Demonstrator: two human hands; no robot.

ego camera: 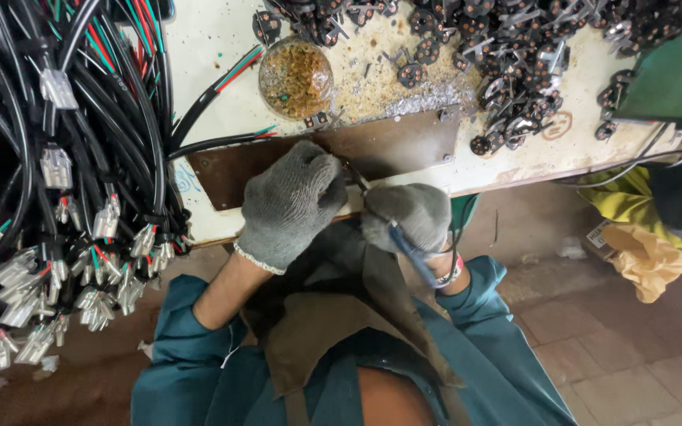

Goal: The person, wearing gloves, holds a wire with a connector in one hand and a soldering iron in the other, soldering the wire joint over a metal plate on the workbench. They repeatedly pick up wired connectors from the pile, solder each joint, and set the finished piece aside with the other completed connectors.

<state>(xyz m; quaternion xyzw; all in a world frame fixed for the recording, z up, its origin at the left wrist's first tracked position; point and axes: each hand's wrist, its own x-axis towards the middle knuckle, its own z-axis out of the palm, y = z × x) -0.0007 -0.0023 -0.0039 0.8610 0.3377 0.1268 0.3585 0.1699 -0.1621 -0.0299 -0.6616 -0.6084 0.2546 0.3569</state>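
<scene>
Both gloved, knuckles up at the bench edge: left hand (290,203) curled shut around something hidden, right hand (406,216) fisted on a blue-handled tool (408,248), tip between them.

Single head-worn view, looking steeply down from close above, workbench edge (515,170) toward 12 o'clock, wearer's lap at 6, hanging cable harnesses (65,197) at 9.

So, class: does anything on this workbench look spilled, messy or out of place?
Yes. Gritty metallic debris is strewn across the white bench top beside the round dish of brownish scraps, spreading towards the heap of small black parts. It looks like loose work waste.
</scene>
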